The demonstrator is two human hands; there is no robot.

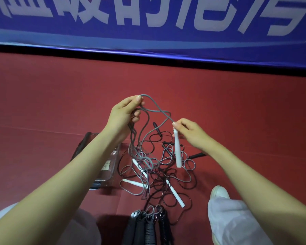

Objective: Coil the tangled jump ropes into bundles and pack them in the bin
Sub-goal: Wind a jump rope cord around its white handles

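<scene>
Jump ropes (154,174), grey and black, are seen lying in a tangled heap on the red floor (42,103), with several white handles (175,194) and black handles (157,129) scattered among the loops. A grey rope (159,110) is lifted clear of the heap and stretched between both hands. Several of its loops are gathered in the left hand (125,112), whose fingers are closed around the strands, the topmost bend being pinched between thumb and forefinger. The rope's white handle (177,151) is pinched at its upper end by the fingertips of the right hand (189,133) and hangs straight down above the pile. A clear plastic bin (109,167) is seen on the floor just left of the tangle, partly hidden behind the left forearm. Already coiled dark bundles (148,225) are laid side by side at the bottom of the view, between the person's knees. A white shoe (219,192) is planted on the floor to the right of the heap. A blue banner (148,23) with large white lettering is stretched along the far edge of the floor.
</scene>
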